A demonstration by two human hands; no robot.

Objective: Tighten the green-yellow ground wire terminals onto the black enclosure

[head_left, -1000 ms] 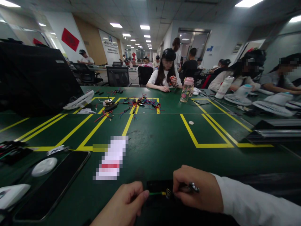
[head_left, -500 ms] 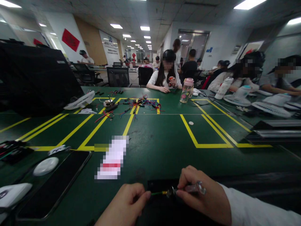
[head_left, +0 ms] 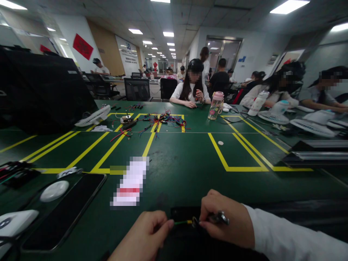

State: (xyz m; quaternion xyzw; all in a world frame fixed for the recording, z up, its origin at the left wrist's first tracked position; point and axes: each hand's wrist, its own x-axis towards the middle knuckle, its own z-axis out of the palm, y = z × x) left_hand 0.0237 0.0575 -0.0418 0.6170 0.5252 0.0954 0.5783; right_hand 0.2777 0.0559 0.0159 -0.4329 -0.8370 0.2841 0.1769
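1. One dark-green table [head_left: 187,181] marked with yellow tape lines [head_left: 247,169] spans the frame; rectangular white ceiling lights [head_left: 168,34] line the room in the upper frame.
2. Several people sit beyond; a person in a white top [head_left: 178,92] is at upper centre.
3. A tangle of red, blue and black wires [head_left: 165,119] lies at centre, left of a clear bottle with a pink lid [head_left: 216,107].
4. A flat, glossy black phone [head_left: 65,214] lies at lower left.
5. Thin green wire [head_left: 180,222], yellow near its right end, extends between the hands at lower centre, beside a small, round metallic part [head_left: 194,222].
6. Left hand [head_left: 149,228]: thumb and finger pinched together on the wire.
7. Right hand [head_left: 228,221]: fingers curled closed around a slim, shiny-ended tool [head_left: 223,218], hiding much of it; contact with the round part cannot be determined.
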